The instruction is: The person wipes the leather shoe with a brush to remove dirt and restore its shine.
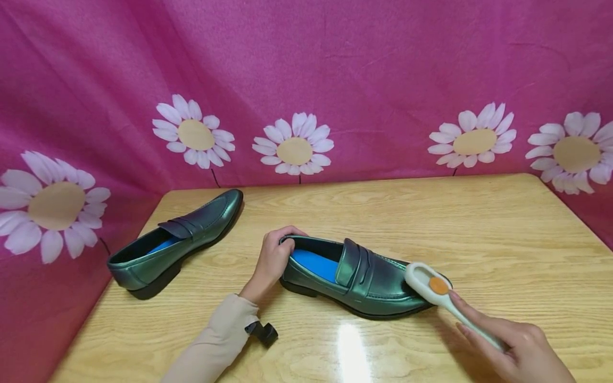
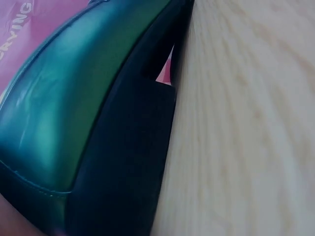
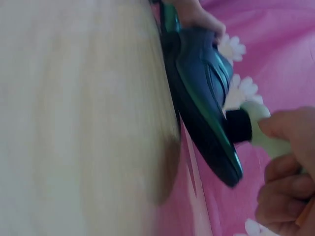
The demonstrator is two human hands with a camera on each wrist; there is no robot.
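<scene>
A shiny green loafer point(image 1: 378, 279) with a blue insole point(image 1: 313, 265) stands sole-down on the table, toe to the right. At its heel end, my left hand point(image 1: 274, 254) grips the back rim, thumb at the opening. The left wrist view is filled by the shoe's black heel point(image 2: 128, 147) against the tabletop. My right hand point(image 1: 522, 343) holds a white shoe brush point(image 1: 416, 276) with an orange button point(image 1: 438, 285) by its handle. In the right wrist view the brush's dark bristles point(image 3: 238, 126) press on the upper near the toe.
The matching loafer point(image 1: 191, 234) sits at the left of the wooden table point(image 1: 517, 229), toe pointing to the back right. A pink curtain point(image 1: 383, 80) printed with white daisies hangs behind and at both sides. A black strap device point(image 1: 263, 333) is on my left wrist.
</scene>
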